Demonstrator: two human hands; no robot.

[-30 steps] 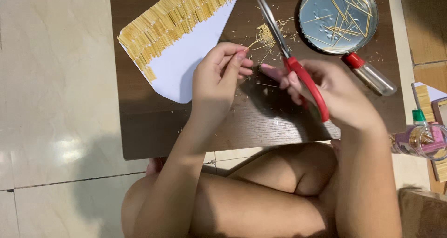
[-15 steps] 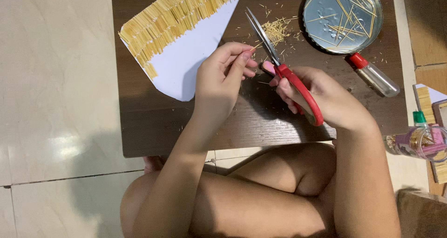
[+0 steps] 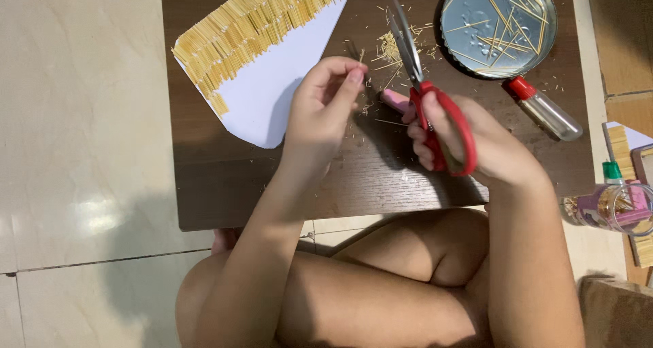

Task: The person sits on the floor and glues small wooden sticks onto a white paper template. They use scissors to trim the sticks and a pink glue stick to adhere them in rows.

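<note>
Starting at the left, we're looking at pale glossy floor tiles (image 3: pixel 75 151) running right up to the left edge of the small dark brown wooden table (image 3: pixel 224 191), so there's plenty of open room on that side. On the table's upper left we're seeing a white sheet of paper with rows of yellow straw strips stuck along its edge (image 3: pixel 272 69), its lower corner pointing toward the table's middle and lying just beside the left hand (image 3: pixel 320 110).

That left hand is pinching a thin pale straw sliver (image 3: pixel 361 55) between thumb and fingertips, tip sticking up, so the grip is narrow and closed on the sliver. Just right of it, the red-handled metal scissors (image 3: pixel 422 83) are sitting in the right hand (image 3: pixel 476 144), fingers threaded through the loops and wrapped tight around the handles; the blades are looking nearly closed and pointing away from us, near the sliver but not touching it. A little heap of straw clippings (image 3: pixel 389 48) is lying between the two.

Further right we're seeing a round silvery metal tin with loose straws inside (image 3: pixel 500 25), then a clear tube with a red cap (image 3: pixel 544 110) close to the table's right edge. Off the edge, things are getting crowded: a small clear plastic bottle with a green cap (image 3: pixel 615 205).
</note>
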